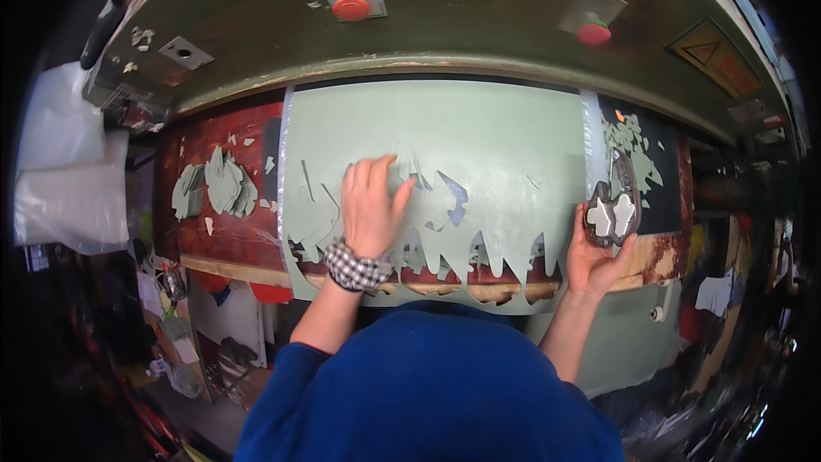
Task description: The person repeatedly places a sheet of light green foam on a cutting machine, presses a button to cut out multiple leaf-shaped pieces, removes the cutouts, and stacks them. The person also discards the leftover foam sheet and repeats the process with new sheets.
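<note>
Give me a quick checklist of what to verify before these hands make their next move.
1. Dark tool held: ok, in the right hand.
2. Left hand free: ok, it looks open, over the pale green sheet.
3. Left hand clear of the sheet: cannot tell whether it touches.
4. Sheet whole: not ok, holes and a jagged near edge.
5. Some cut pieces piled: ok, on the red board at left.
6. Right side free of scraps: not ok, green bits lie there.

Two grips in play, left grip [368, 212] and right grip [596, 265]! One dark tool [622, 173] carrying two silver patches, one pale green sheet [496, 124]! Two clusters of cut pieces, one [189, 192], two [229, 186]! Two round buttons [351, 8], one checked wristband [357, 268], one triangle sign [715, 56]; scraps [629, 133] too many to count!
</note>
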Action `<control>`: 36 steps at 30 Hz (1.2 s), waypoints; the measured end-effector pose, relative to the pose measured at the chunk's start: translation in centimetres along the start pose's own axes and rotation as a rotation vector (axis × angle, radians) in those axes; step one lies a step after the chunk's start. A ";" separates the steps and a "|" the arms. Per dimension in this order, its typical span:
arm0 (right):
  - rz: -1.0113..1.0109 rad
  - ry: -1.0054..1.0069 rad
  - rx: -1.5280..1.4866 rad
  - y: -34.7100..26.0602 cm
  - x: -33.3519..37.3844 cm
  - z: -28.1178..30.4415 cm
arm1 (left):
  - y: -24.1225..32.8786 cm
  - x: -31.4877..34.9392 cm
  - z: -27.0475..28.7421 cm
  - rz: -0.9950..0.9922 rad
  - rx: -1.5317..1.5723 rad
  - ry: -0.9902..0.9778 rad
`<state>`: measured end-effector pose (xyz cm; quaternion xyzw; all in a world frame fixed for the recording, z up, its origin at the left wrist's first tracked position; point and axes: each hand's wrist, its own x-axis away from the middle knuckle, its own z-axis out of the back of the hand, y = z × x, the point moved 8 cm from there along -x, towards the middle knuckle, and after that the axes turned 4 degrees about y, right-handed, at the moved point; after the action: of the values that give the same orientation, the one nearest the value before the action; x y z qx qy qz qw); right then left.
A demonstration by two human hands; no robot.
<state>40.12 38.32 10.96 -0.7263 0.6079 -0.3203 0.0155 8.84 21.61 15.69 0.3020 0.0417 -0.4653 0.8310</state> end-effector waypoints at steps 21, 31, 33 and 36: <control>1.172 -0.821 1.527 9.3 7.1 -4.1 | -5.2 6.9 4.5 0.063 0.483 0.028; 1.519 -0.293 1.332 -1.1 9.0 -8.6 | -20.3 16.1 5.9 0.453 0.102 0.345; 1.618 -0.225 1.472 -1.1 9.6 -10.0 | -19.8 16.4 6.3 0.406 0.025 0.423; 1.667 -0.239 1.323 -0.9 10.9 -9.2 | -20.1 16.5 6.3 0.495 0.109 0.431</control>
<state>37.00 32.17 23.53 0.0439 0.6126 -0.4015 0.6795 0.76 -1.90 5.67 0.4386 0.1170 -0.1763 0.8734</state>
